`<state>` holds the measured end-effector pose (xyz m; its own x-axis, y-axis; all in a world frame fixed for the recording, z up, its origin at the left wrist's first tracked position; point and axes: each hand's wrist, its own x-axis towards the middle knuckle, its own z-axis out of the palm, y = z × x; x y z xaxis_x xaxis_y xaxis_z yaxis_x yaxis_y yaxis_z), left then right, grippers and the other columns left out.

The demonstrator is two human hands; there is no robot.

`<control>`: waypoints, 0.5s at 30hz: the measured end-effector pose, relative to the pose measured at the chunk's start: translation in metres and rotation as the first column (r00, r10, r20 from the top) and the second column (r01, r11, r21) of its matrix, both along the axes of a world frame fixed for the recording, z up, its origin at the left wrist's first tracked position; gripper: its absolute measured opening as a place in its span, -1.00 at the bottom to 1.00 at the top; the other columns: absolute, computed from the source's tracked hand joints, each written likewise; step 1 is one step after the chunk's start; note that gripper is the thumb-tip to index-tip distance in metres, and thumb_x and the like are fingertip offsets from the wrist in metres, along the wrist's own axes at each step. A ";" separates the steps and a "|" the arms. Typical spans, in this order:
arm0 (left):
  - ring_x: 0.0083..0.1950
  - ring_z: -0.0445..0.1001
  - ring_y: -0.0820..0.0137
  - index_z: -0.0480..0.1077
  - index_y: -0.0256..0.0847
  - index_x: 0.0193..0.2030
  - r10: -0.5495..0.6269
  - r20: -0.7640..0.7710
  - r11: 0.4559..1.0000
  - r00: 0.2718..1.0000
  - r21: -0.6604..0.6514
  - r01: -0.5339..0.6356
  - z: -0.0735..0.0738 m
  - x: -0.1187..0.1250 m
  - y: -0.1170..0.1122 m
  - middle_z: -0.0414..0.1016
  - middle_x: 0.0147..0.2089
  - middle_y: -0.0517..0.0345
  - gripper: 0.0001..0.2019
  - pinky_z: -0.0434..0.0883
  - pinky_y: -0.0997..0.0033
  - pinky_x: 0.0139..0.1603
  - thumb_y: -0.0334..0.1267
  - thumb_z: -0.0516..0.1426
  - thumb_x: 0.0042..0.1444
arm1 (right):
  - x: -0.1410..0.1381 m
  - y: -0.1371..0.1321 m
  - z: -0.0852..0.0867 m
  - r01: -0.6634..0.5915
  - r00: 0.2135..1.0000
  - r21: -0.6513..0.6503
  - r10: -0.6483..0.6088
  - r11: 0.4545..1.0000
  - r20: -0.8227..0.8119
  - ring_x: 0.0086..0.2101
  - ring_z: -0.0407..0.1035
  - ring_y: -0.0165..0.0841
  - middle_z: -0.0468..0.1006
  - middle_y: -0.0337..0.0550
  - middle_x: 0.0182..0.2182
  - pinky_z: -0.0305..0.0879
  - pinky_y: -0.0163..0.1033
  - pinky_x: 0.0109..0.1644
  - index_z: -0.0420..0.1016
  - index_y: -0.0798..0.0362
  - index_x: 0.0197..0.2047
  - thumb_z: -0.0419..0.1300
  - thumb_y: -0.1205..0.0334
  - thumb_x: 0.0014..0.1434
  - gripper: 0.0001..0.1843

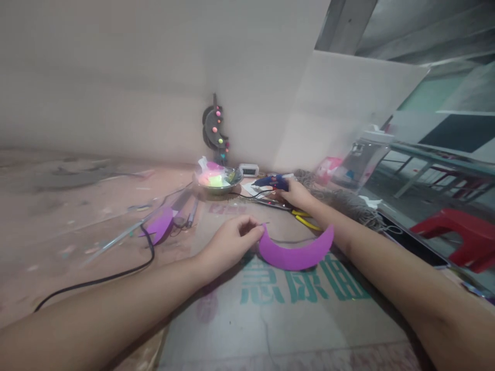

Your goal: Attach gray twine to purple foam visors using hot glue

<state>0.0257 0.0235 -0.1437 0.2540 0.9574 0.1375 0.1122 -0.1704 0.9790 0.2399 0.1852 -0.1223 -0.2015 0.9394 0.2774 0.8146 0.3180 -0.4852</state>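
Observation:
My left hand (235, 239) pinches one tip of a purple crescent-shaped cutout (296, 256), held above a printed board (216, 330). Farther back, my right hand (296, 195) has its fingers around a dark blue glue gun (270, 182), whose nozzle points left over a white sheet. A black cord runs close by it. Yellow-handled pliers (307, 220) lie just below my right wrist. Another purple cutout (160, 225) is on the table to the left, partly crossed by a black cord (116, 273).
A bowl (218, 188) of colourful pieces stands at the back beside a small digital clock (249, 170). Behind it, a dark crescent decoration (213, 129) with coloured balls leans at the wall. Grey yarn (356, 208), a clear plastic container (363, 159) and a red stool (460, 237) are on the right.

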 end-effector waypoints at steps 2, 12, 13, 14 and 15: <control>-0.37 0.35 0.45 0.38 -0.27 -0.35 -0.003 0.009 1.000 1.000 -0.002 0.003 -0.001 0.000 0.000 0.39 -0.41 0.23 -0.78 0.26 0.47 -0.33 -0.12 0.14 0.15 | 0.002 -0.002 0.005 0.011 1.000 0.031 -0.010 0.999 -0.025 -0.07 0.47 -0.09 0.58 0.18 -0.05 0.32 -0.04 0.04 0.43 0.20 0.07 0.27 0.23 0.12 -0.56; -0.35 0.37 0.44 0.38 -0.26 -0.35 0.001 0.004 1.000 1.000 0.017 -0.001 0.000 -0.001 0.000 0.42 -0.38 0.21 -0.79 0.27 0.46 -0.30 -0.13 0.14 0.16 | 0.011 -0.065 0.036 -0.012 0.962 -0.029 0.004 0.999 -0.273 -0.37 0.57 -0.23 0.66 0.05 -0.33 0.47 -0.18 -0.22 0.53 0.13 -0.26 0.09 -0.05 0.27 -0.59; -0.35 0.37 0.44 0.38 -0.26 -0.35 0.002 0.008 1.000 1.000 0.018 -0.002 0.000 -0.001 0.000 0.42 -0.39 0.21 -0.79 0.27 0.46 -0.30 -0.13 0.14 0.16 | 0.013 -0.075 0.034 -0.035 0.952 -0.045 0.019 0.998 -0.305 -0.32 0.57 -0.21 0.66 0.03 -0.34 0.47 -0.17 -0.19 0.55 0.13 -0.27 0.12 -0.06 0.25 -0.60; -0.36 0.36 0.45 0.38 -0.25 -0.35 0.000 0.012 1.000 1.000 0.017 0.000 0.000 -0.001 0.000 0.42 -0.39 0.22 -0.79 0.28 0.46 -0.30 -0.13 0.14 0.16 | 0.014 -0.084 0.030 -0.053 0.940 -0.053 0.032 0.997 -0.340 -0.28 0.57 -0.19 0.66 0.01 -0.34 0.47 -0.16 -0.15 0.57 0.11 -0.25 0.15 -0.06 0.22 -0.62; -0.36 0.36 0.45 0.38 -0.25 -0.35 -0.001 0.016 1.000 1.000 0.014 0.001 0.000 -0.001 0.000 0.41 -0.39 0.22 -0.79 0.28 0.46 -0.30 -0.13 0.14 0.16 | 0.015 -0.092 0.026 -0.083 0.924 -0.063 0.053 0.995 -0.378 -0.25 0.57 -0.18 0.67 -0.01 -0.31 0.47 -0.14 -0.12 0.57 0.10 -0.23 0.20 -0.05 0.18 -0.64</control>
<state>0.0251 0.0232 -0.1439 0.2530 0.9550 0.1550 0.0964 -0.1843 0.9781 0.2553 0.0932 -0.0959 -0.1607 0.9483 0.2736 0.5455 0.3163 -0.7761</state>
